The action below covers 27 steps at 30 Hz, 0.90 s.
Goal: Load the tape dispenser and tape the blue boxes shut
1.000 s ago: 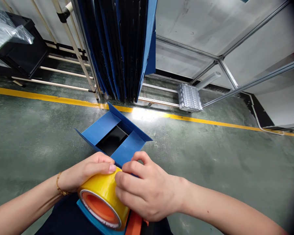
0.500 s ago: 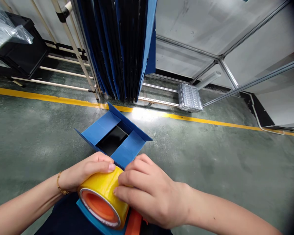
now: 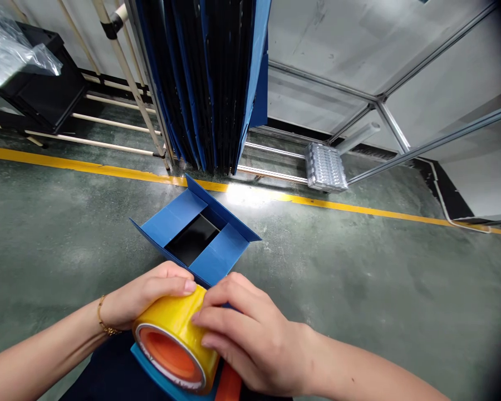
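A yellow roll of tape [image 3: 173, 334] with an orange core sits on a blue and orange dispenser at the bottom of the head view. My left hand [image 3: 144, 295] is curled over the top left of the roll. Fingers of my right hand [image 3: 244, 331] are pressed on the roll's right side, fingertips at its surface. Just beyond my hands a blue corrugated box [image 3: 194, 234] stands on the floor with its flaps open and a black inside showing.
A stack of blue and black flat sheets [image 3: 209, 83] stands upright behind the box. A yellow floor line [image 3: 359, 207] crosses the green floor. A clear plastic tray stack [image 3: 324, 166] lies by a metal frame on the right. A black bin [image 3: 37, 83] sits far left.
My right hand's fingers have slid down from the roll's upper edge onto its side. My left hand and the box have stayed put.
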Available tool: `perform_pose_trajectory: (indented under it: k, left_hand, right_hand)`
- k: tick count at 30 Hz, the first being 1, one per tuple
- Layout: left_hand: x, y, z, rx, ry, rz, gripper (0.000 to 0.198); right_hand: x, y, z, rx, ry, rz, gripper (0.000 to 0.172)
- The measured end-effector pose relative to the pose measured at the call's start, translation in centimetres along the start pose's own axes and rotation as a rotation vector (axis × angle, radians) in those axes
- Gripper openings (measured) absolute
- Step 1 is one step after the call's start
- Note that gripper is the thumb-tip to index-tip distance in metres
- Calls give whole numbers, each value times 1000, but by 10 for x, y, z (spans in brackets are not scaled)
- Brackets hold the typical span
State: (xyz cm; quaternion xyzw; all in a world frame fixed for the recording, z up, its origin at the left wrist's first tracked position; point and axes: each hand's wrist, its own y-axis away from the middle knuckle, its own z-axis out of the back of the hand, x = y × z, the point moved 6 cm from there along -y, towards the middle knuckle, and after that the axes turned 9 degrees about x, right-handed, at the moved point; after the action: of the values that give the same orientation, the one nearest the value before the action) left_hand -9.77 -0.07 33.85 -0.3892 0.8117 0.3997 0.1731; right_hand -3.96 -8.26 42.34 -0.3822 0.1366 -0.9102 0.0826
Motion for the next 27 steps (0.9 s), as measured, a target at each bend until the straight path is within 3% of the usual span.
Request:
perform_pose_trajectory:
  k: [5,9,21,27]
  left_hand:
    - [2,0,0,19,22,9,30]
    - [3,3,0,19,27,16,29]
    - [8,2,2,-35,42,12,33]
    - [9,7,9,-159,19,64,33]
  right_hand:
    - [5,6,-8,-128,36,98,15]
    - [7,8,-14,-176,54,84,18]
    - [4,10,-19,-228,28,136,17]
    - [2,6,-12,-151,20,86,11]
